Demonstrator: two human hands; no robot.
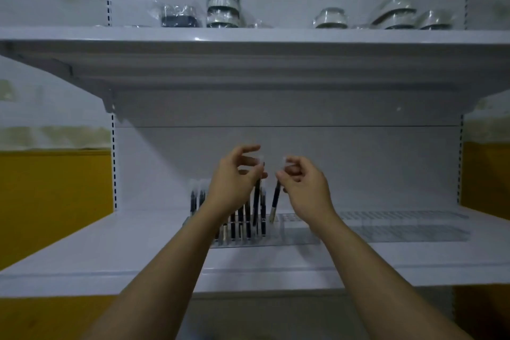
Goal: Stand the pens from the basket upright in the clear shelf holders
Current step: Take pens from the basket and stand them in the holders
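Note:
Several dark pens (242, 218) in clear sleeves stand upright in the clear holder (300, 234) on the white shelf. My left hand (234, 182) pinches the top of one dark pen (256, 201), whose lower end sits among the standing pens. My right hand (306, 188) pinches another dark pen (275, 201) with a pale tip, tilted, its lower end at the holder's slots just right of the standing pens. The basket is out of view.
A second clear slotted holder (408, 229) lies to the right on the same shelf (110, 251). The shelf above (248, 36) overhangs and carries wrapped tape rolls (223, 0). Yellow walls flank the shelving.

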